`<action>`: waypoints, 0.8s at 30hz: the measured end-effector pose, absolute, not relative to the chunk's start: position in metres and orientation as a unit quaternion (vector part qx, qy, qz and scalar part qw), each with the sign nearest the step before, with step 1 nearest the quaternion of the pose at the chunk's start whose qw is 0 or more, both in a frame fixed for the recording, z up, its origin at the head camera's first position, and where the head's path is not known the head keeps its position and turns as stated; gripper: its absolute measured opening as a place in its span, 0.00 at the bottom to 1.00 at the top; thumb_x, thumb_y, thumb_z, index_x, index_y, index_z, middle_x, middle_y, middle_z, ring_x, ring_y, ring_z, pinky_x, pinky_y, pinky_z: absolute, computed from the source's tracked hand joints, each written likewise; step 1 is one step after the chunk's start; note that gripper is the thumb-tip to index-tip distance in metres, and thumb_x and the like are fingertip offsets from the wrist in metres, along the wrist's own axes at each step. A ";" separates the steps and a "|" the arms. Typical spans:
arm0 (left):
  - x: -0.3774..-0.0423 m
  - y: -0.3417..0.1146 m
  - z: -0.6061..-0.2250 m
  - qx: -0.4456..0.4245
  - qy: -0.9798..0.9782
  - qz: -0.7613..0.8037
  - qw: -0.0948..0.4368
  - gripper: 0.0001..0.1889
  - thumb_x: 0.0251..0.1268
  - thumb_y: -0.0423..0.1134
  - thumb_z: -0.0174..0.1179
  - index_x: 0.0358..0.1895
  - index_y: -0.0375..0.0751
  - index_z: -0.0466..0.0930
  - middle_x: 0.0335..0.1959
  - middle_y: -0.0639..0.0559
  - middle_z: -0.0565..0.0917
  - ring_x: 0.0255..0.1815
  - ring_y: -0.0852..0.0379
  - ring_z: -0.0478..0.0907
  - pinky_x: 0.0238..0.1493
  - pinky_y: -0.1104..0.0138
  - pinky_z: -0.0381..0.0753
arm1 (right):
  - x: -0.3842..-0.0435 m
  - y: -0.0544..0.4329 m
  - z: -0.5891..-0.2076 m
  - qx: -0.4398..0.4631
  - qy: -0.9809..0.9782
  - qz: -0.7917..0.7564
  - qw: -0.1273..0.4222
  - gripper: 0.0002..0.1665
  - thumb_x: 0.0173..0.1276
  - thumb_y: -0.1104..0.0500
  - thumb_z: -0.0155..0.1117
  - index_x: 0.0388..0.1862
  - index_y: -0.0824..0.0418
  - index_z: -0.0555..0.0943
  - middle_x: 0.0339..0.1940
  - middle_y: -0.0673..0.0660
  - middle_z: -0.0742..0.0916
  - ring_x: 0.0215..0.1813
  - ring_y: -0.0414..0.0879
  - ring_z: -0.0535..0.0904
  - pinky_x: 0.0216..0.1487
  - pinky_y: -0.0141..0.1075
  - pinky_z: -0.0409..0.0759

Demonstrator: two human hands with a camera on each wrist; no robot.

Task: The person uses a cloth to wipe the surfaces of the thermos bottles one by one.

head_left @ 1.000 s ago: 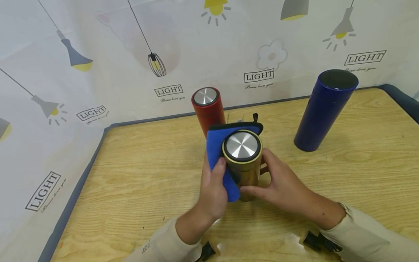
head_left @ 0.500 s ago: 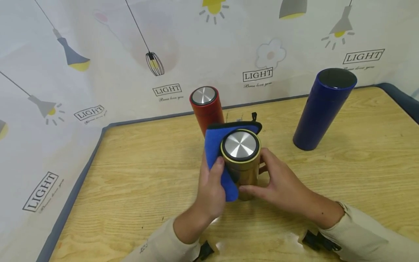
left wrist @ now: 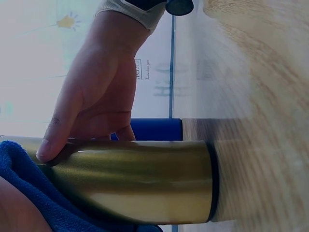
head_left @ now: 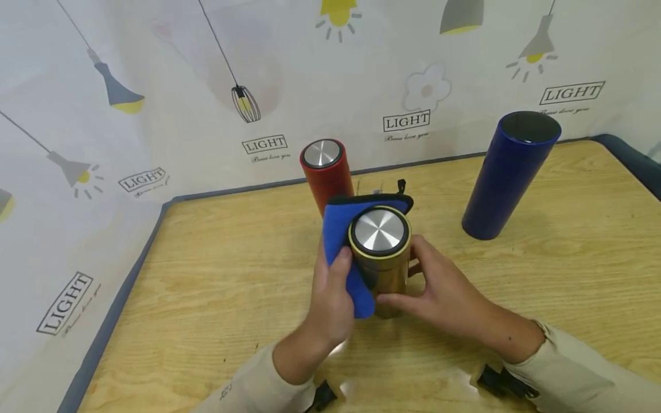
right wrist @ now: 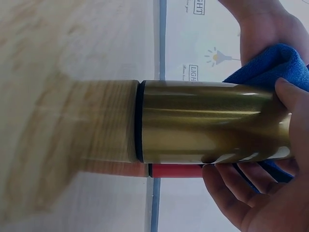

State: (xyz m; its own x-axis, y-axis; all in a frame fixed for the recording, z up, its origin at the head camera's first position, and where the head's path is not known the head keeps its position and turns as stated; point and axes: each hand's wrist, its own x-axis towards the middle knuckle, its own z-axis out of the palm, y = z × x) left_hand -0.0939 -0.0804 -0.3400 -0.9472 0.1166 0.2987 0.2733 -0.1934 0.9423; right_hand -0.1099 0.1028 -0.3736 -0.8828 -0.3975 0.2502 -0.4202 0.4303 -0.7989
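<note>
A gold thermos flask (head_left: 392, 278) with a silver-topped lid stands upright at the table's middle, its dark base at the wood. My left hand (head_left: 330, 304) holds a folded blue cloth (head_left: 338, 226) against the flask's left side, thumb near the lid's edge. From the right, my right hand (head_left: 446, 292) grips the flask, thumb in front and fingers behind. In the right wrist view, fingertips (right wrist: 217, 181) touch the flask's lower side. The cloth wraps behind the flask, edged in black with a small loop. Most of my left fingers are hidden behind the cloth.
Behind the cloth stands a red flask (head_left: 327, 180), partly covered. A tall dark blue flask (head_left: 508, 175) stands at the back right. A printed sheet (head_left: 206, 143) rises along the wooden table's (head_left: 217, 275) back and left edges. Black straps (head_left: 501, 381) show at the wrists.
</note>
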 end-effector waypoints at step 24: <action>-0.093 -0.083 -0.333 -0.081 -0.632 -0.769 0.039 0.27 0.74 0.41 0.34 0.72 0.34 0.61 0.65 0.36 0.73 0.63 0.56 0.72 0.68 0.66 0.70 | -0.109 0.103 -0.369 0.247 -0.858 0.450 0.018 0.43 0.52 0.49 0.81 0.61 0.59 0.69 0.46 0.51 0.83 0.47 0.42 0.81 0.46 0.41 0.85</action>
